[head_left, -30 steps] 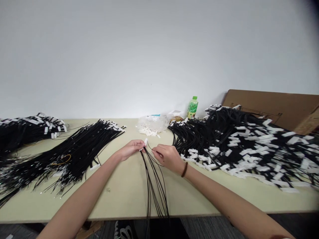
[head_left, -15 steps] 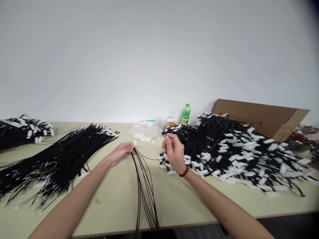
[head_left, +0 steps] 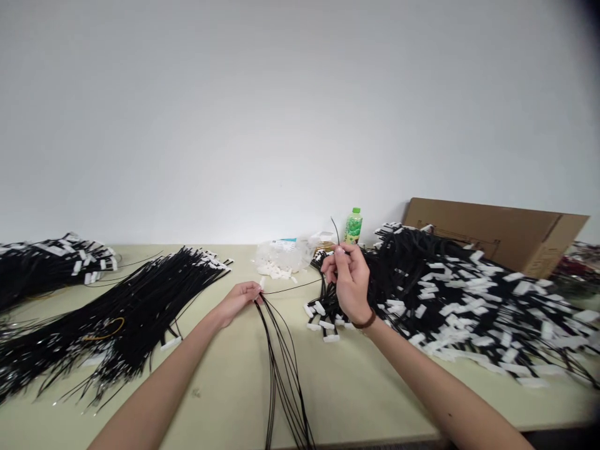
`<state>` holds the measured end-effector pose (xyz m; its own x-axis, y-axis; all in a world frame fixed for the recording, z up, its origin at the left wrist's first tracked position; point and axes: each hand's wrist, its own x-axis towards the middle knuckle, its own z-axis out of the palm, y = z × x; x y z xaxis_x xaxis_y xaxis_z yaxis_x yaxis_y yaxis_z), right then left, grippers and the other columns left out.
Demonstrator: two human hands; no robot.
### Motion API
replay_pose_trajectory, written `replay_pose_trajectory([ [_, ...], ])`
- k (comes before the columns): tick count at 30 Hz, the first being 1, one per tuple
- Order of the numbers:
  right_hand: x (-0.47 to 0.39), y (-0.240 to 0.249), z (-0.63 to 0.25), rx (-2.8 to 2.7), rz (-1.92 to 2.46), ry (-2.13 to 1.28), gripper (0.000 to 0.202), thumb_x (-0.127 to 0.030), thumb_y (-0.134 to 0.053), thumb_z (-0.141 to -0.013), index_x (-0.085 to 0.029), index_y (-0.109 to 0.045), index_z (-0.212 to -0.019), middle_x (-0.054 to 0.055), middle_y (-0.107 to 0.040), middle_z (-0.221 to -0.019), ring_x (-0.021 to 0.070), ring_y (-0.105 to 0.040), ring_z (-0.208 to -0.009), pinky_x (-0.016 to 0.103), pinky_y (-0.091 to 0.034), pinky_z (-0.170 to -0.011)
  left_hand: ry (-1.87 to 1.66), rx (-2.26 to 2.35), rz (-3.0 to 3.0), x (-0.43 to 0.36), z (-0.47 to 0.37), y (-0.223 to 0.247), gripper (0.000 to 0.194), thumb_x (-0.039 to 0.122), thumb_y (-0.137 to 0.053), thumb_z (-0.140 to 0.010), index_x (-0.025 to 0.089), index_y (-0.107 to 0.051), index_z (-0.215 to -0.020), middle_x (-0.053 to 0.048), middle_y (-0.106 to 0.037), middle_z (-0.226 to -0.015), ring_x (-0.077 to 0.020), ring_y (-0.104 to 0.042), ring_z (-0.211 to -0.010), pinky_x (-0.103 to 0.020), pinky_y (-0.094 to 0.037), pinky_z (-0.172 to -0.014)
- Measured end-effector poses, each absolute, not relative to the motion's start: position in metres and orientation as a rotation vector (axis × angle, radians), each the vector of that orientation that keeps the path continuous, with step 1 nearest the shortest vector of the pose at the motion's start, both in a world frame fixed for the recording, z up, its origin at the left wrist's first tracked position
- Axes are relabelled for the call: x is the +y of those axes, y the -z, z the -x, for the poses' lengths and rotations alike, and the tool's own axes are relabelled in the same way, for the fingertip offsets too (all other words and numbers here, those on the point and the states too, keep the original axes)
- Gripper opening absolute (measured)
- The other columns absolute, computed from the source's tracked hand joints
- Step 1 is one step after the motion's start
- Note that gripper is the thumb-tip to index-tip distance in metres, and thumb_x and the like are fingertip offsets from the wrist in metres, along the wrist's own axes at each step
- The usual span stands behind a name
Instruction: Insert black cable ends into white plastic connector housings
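My left hand is closed on a small white connector at the head of several thin black wires. Those wires droop from the fingers down over the front of the table. One single black wire runs nearly level from the connector toward my right hand, which pinches it between thumb and fingers. Above the pinch the loose wire end sticks up. Part of the connector is hidden behind my left fingers.
Bundles of black wires lie on the table at left. A large heap of white-ended black cables spreads at right before a cardboard box. Toward the wall are a plastic bag of white pieces and a green-capped bottle.
My right hand has moved right, and the single wire is straighter, its end now showing above the fingers. My left hand keeps hold of the connector. The whole view has shifted slightly.
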<state>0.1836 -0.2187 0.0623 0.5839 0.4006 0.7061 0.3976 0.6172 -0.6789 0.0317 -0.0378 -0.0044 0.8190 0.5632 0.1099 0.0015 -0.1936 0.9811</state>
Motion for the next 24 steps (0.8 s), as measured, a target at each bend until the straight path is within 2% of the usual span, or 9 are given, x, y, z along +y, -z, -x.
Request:
replay_pose_trajectory([
  [5, -0.232, -0.087, -0.165, -0.987, 0.862, -0.177, 0.021, -0.038, -0.046, -0.082, -0.018, -0.042, -0.088, -0.004, -0.053, -0.055, 0.0049, -0.042, -0.041, 0.016, -0.034, -0.041, -0.534, 0.432, -1.728, -0.038, -0.031, 0.004, 0.028, 0.041, -0.057, -0.070, 0.013, -0.055, -0.076, -0.002, -0.058, -0.063, -0.0135, -0.048, -0.063, -0.024, -0.032, -0.065],
  [10, -0.255, -0.106, -0.133, -0.842, 0.825, -0.819, 0.023, -0.032, -0.056, -0.076, -0.013, -0.047, -0.084, -0.003, -0.050, -0.057, 0.0025, -0.042, -0.047, 0.013, -0.034, -0.046, -0.542, 0.409, -1.751, -0.036, -0.033, 0.006, 0.028, 0.041, -0.057, -0.071, 0.013, -0.053, -0.072, -0.002, -0.056, -0.065, -0.0131, -0.047, -0.063, -0.023, -0.031, -0.064],
  [14, -0.267, -0.111, -0.110, -0.838, 0.766, -1.053, 0.015, -0.026, -0.054, -0.078, -0.012, -0.050, -0.083, -0.002, -0.050, -0.060, 0.0024, -0.044, -0.052, 0.012, -0.037, -0.051, -0.525, 0.360, -1.708, -0.033, -0.030, 0.007, 0.027, 0.039, -0.057, -0.072, 0.013, -0.053, -0.072, -0.001, -0.054, -0.067, -0.0130, -0.047, -0.065, -0.024, -0.033, -0.066],
  [21, -0.286, -0.111, -0.102, -0.914, 0.783, -1.137, 0.014, -0.027, -0.051, -0.080, -0.014, -0.053, -0.083, -0.001, -0.050, -0.062, 0.0040, -0.045, -0.055, 0.014, -0.040, -0.053, -0.487, 0.309, -1.515, -0.028, -0.023, 0.007, 0.024, 0.035, -0.062, -0.069, 0.013, -0.054, -0.071, -0.003, -0.054, -0.071, -0.0133, -0.049, -0.068, -0.026, -0.037, -0.071],
  [24, -0.285, -0.103, -0.116, -0.911, 0.838, -1.065, 0.016, -0.029, -0.052, -0.080, -0.014, -0.052, -0.085, -0.002, -0.049, -0.060, 0.0035, -0.043, -0.052, 0.013, -0.036, -0.049, -0.488, 0.324, -1.513, -0.026, -0.024, 0.007, 0.024, 0.035, -0.062, -0.069, 0.012, -0.054, -0.072, -0.002, -0.053, -0.070, -0.0120, -0.048, -0.068, -0.024, -0.037, -0.070],
])
